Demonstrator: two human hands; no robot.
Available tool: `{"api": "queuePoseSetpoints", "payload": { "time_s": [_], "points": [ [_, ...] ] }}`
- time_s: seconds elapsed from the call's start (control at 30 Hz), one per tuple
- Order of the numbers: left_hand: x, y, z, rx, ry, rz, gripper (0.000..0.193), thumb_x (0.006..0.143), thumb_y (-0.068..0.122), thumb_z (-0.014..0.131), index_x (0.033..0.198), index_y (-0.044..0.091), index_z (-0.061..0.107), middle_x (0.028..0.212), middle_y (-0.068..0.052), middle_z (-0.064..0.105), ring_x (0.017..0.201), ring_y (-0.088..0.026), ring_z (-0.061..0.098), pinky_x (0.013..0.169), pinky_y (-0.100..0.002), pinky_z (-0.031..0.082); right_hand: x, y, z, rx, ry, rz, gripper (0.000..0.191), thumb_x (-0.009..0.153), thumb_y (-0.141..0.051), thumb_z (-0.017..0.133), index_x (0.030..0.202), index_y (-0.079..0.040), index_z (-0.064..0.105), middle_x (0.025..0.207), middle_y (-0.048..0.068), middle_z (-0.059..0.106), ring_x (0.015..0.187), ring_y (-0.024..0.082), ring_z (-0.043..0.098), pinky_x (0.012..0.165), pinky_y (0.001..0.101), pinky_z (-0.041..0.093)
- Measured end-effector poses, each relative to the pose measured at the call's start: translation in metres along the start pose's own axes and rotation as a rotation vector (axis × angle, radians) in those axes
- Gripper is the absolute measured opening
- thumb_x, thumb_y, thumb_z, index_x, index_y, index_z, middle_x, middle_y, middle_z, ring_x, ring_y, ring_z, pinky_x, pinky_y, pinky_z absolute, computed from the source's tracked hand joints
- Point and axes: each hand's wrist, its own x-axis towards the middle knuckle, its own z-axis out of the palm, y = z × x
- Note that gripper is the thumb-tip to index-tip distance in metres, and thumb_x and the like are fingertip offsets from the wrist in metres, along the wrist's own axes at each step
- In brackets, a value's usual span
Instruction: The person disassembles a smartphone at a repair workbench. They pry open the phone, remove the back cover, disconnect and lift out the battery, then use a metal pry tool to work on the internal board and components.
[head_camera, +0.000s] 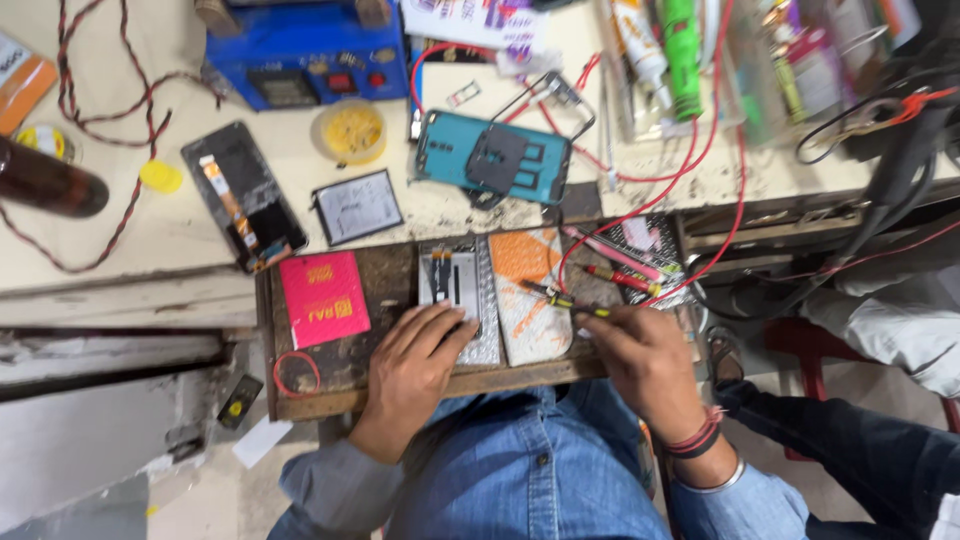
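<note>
Two hands, left (415, 352) pressing silver phone (457, 290), right (640, 350) gripping yellow screwdriver (560, 297) beside it.

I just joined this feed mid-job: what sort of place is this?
Probably a phone repair bench. A teal phone back frame lies opened, a loose screen panel beside it, and the right hand holds a small screwdriver over a worn wooden tray.

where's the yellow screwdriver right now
In the head view, right of centre: the yellow screwdriver is in the right hand, its tip over the orange-and-white pouch on the wooden tray.
</note>
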Motion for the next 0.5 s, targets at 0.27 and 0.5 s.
{"api": "queuePoseSetpoints", "payload": {
  "time_s": [0.27,0.5],
  "points": [
    [-0.039,-0.01,0.011,-0.002,0.07,0.005,0.026,0.086,0.014,0.074,0.111,0.01,0.076,0.116,-0.008,0.072,0.118,-0.028,0.065,0.103,-0.046,0.051,0.021,0.015,0.007,-0.019,0.035,-0.228,0.032,0.07,-0.005,0.07,0.1,-0.012,0.076,0.112,0.007,0.071,0.114,0.03,0.064,0.102,0.0459,0.047],
    [-0.109,-0.062,0.053,0.107,0.392,0.205,0.023,0.094,0.018,0.066,0.116,0.015,0.072,0.122,-0.006,0.07,0.118,-0.027,0.067,0.101,-0.044,0.053,0.016,0.038,0.003,0.098,-0.021,-0.104,0.022,0.081,-0.004,0.061,0.1,-0.008,0.072,0.13,0.01,0.069,0.131,0.034,0.06,0.112,0.0465,0.046]
  ]
}}
